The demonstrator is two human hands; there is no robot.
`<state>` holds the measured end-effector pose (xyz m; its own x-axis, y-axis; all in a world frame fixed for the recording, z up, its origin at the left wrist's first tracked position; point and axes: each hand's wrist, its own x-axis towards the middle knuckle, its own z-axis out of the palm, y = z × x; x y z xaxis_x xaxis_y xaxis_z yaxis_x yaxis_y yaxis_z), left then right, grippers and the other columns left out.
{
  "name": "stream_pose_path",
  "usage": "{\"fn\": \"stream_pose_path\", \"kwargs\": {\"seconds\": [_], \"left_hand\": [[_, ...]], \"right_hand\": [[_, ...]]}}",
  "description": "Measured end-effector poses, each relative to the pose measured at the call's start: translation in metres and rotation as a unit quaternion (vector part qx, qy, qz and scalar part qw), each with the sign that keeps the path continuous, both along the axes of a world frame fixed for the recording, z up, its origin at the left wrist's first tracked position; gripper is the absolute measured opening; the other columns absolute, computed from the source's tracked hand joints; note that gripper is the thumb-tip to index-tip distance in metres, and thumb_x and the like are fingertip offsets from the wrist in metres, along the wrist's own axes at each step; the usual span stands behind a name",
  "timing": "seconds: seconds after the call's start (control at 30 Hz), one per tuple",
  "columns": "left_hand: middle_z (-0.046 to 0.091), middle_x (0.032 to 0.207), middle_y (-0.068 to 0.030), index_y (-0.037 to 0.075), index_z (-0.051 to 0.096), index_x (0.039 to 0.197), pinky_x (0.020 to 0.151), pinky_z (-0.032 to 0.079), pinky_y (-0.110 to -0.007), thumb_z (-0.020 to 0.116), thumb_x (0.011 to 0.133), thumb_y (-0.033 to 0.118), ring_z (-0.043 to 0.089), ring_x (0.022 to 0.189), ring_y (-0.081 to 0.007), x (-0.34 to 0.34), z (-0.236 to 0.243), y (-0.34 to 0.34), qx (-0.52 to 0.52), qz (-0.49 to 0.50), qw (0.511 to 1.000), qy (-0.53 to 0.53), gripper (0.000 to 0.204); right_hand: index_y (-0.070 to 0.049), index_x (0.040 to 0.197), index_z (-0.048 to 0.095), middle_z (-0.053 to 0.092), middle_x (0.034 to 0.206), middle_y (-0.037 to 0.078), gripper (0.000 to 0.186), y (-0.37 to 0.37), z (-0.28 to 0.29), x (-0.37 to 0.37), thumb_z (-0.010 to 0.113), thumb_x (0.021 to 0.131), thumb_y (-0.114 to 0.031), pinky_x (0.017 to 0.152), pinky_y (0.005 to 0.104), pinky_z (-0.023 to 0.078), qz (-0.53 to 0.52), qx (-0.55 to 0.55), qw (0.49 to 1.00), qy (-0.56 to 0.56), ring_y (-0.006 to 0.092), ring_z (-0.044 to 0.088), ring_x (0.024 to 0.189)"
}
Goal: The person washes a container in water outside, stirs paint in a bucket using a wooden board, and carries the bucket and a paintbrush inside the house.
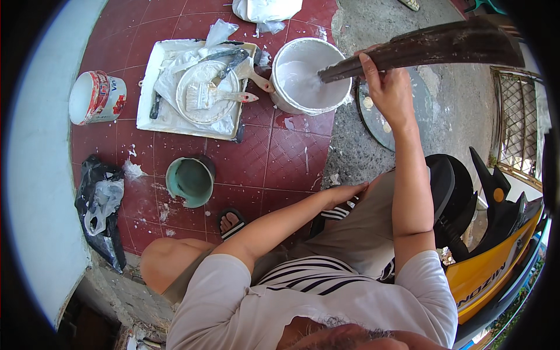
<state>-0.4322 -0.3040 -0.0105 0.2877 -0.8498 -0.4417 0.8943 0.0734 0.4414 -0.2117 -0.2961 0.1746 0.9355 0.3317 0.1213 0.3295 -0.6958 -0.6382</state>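
My right hand (385, 81) grips a long dark brown board (449, 46), whose narrow end dips into a white bucket (309, 102) of pale paint. My left hand (344, 194) rests by my bent right leg, its fingers mostly hidden. Left of the bucket sits a paint-smeared tray (149, 111) with a plastic bag, dark-handled tools and a round white lid (204, 116). A white-bristled brush (204, 96) lies on the lid, and another brush handle (262, 81) sticks out toward the bucket. A green container (189, 186) stands below the tray.
A small white-and-red bucket (87, 105) and black bags (93, 233) lie along the left wall. A white bundle (265, 9) is at the top. A round grey cover (373, 128) sits on the concrete. A yellow-and-black motorbike (490, 262) stands close on my right, below a metal grille (516, 122).
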Motion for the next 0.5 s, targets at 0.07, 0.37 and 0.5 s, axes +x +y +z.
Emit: {"fn": "stream_pose_path", "kwargs": {"seconds": [0.07, 0.37, 0.5], "left_hand": [[0.055, 0.133, -0.0046, 0.011, 0.053, 0.138, 0.095, 0.045, -0.036, 0.029, 0.098, 0.067, 0.056, 0.112, -0.0197, 0.003, 0.002, 0.001, 0.002, -0.006, 1.0, -0.008, 0.073], [0.051, 0.14, -0.0117, 0.011, 0.045, 0.144, 0.079, 0.058, -0.04, 0.03, 0.095, 0.07, 0.057, 0.118, -0.0288, 0.01, 0.003, 0.01, 0.004, -0.056, 0.997, -0.049, 0.078], [0.057, 0.13, -0.0111, 0.009, 0.053, 0.137, 0.077, 0.058, -0.038, 0.03, 0.096, 0.068, 0.061, 0.109, -0.025, 0.015, 0.014, 0.013, 0.023, -0.094, 0.993, -0.066, 0.076]], "right_hand": [[0.003, 0.101, 0.065, 0.067, 0.09, 0.008, 0.015, 0.001, -0.012, 0.004, 0.059, 0.098, -0.011, 0.073, 0.0266, 0.049, -0.011, 0.049, 0.999, -0.003, 0.0102, 0.061, 0.083], [0.003, 0.105, 0.061, 0.068, 0.093, 0.008, 0.016, 0.011, -0.005, -0.01, 0.059, 0.098, -0.012, 0.071, 0.0266, 0.052, 0.117, 0.076, 0.99, 0.013, 0.012, 0.063, 0.082], [0.004, 0.103, 0.062, 0.067, 0.086, 0.006, 0.017, -0.01, -0.007, 0.004, 0.06, 0.098, -0.013, 0.068, 0.0253, 0.052, 0.043, 0.045, 0.998, 0.02, 0.011, 0.061, 0.075]]}}
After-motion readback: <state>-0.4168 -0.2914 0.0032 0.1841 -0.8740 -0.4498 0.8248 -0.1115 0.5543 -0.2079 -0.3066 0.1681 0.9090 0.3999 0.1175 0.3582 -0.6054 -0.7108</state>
